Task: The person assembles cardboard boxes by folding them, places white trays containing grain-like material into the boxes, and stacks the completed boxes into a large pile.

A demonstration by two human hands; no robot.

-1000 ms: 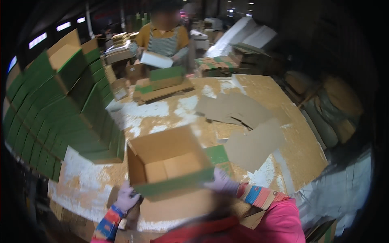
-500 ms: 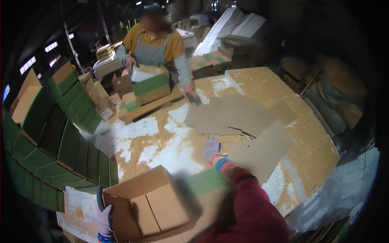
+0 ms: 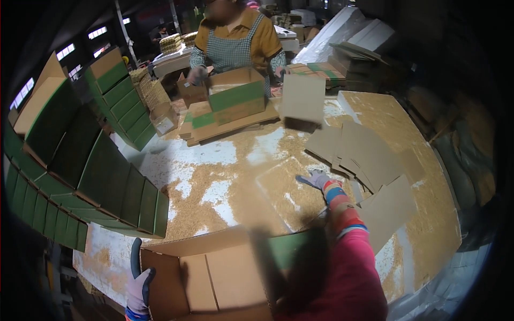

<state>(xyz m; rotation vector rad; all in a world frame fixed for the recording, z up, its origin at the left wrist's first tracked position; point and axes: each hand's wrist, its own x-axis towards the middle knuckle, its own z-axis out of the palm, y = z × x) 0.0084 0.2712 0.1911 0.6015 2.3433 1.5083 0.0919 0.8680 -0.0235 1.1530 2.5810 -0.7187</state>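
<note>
An open cardboard box [image 3: 230, 278] stands before me at the lower edge, its brown inside showing nothing in it. My left hand [image 3: 139, 286], in a pale glove with dark fingertips, grips its left wall. My right hand [image 3: 315, 180], gloved alike, reaches out over the dusty table [image 3: 217, 190] with its fingers stretched out and nothing visible in them. Just right of that hand, flat grey-brown cardboard sheets [image 3: 369, 152] overlap in a loose fan. Another sheet [image 3: 388, 211] lies beside my right forearm.
Green and brown boxes [image 3: 115, 182] are stacked along the left. Across the table a person in a checked apron [image 3: 230, 53] holds up a cardboard sheet [image 3: 303, 99], next to a green-banded box [image 3: 238, 99] on flattened cartons. Yellowish dust or crumbs cover much of the tabletop.
The view has shifted, so the table sits farther right. Across from me, the person has lifted a sheet from the pile. The remaining sheets have spread apart. My left hand keeps its grip.
</note>
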